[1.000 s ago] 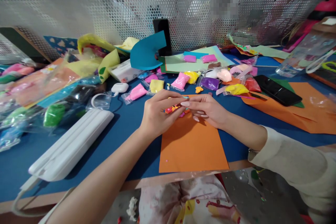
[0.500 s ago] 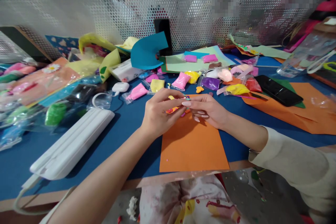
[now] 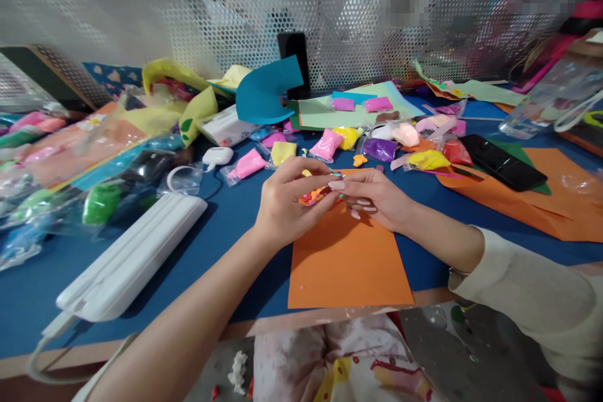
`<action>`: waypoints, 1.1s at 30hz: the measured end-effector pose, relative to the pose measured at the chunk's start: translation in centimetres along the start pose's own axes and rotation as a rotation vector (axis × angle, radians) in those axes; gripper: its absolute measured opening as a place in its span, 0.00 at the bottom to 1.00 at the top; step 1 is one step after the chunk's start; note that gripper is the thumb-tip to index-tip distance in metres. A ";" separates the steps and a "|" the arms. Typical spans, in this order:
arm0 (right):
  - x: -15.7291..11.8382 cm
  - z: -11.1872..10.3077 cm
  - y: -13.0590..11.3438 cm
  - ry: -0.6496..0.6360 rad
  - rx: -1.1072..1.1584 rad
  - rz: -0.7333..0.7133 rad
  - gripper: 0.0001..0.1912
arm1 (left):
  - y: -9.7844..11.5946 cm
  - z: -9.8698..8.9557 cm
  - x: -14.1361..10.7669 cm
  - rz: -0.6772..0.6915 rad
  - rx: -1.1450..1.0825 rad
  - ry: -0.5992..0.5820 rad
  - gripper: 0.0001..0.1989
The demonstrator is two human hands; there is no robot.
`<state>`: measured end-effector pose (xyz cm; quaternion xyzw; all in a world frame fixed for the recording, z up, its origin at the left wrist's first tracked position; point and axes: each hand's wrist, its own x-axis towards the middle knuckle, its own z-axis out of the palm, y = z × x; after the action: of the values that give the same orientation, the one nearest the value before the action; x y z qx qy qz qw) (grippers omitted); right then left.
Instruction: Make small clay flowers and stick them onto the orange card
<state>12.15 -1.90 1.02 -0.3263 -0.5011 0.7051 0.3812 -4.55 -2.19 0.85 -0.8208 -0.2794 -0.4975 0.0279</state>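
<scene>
Mostly hidden, the colourful clay piece (image 3: 311,197) sits between both hands, above the orange sheet's (image 3: 351,264) 12 o'clock end; its heading and long axis I can't tell. Left hand (image 3: 292,201) pinches it from 9 o'clock; right hand's (image 3: 377,198) thumb and index press together at 3, their hold hidden. Black phone (image 3: 504,163) lies toward 3, white power bank (image 3: 132,257) toward 8

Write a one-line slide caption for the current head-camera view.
Left hand and right hand meet over orange paper, amid colourful packets and a white power bank.
</scene>
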 end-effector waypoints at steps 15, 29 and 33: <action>0.0 0.0 0.0 -0.048 -0.007 0.008 0.18 | 0.2 0.0 0.0 0.000 -0.043 0.019 0.03; 0.0 -0.1 0.1 -0.056 -0.008 -0.010 0.11 | 0.0 0.1 0.0 0.008 -0.010 0.009 0.02; -0.1 0.1 0.0 -0.079 0.016 -0.019 0.10 | 0.0 0.1 0.0 0.008 0.006 0.018 0.03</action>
<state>12.15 -2.04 1.01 -0.2905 -0.5133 0.7176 0.3704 -4.48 -2.13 0.80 -0.8174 -0.2774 -0.5037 0.0349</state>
